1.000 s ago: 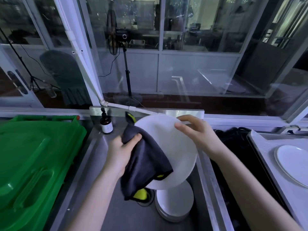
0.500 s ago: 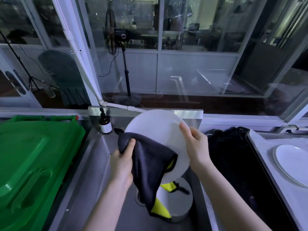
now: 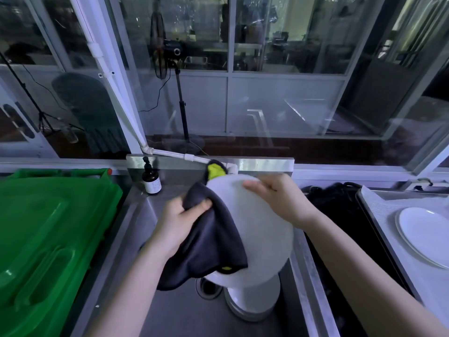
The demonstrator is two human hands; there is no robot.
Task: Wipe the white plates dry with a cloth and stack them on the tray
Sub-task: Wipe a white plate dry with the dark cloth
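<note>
The white plate (image 3: 262,234) is held tilted above the sink (image 3: 179,312), its face turned toward the person. The right hand (image 3: 279,198) takes it at the upper right rim. Its fingers are curled over the edge, so the grip is closed on the plate's top and most of the disc hangs below and to the left of it. The hand is somewhat blurred, and I cannot tell exactly how the thumb lies.

The left hand (image 3: 179,222) holds the dark cloth (image 3: 211,242) bunched, with the thumb pinching a fold. This grip sits at the plate's left edge. The cloth drapes from it over the lower left of the plate's face. A yellow-green part of the cloth shows above the plate's top rim and another at the cloth's bottom hem.

Directly below the held plate, a stack of white plates (image 3: 252,302) stands on the sink floor, just beside the drain (image 3: 209,287).

To the right, on the tabletop, the tray (image 3: 384,207) carries a single white plate (image 3: 427,234), well apart from both hands. Dark tangled material (image 3: 335,203) lies between the sink and the tray. A brown pump bottle (image 3: 151,180) stands at the sink's back left corner, and a green bin lid (image 3: 48,227) lies to its left.
</note>
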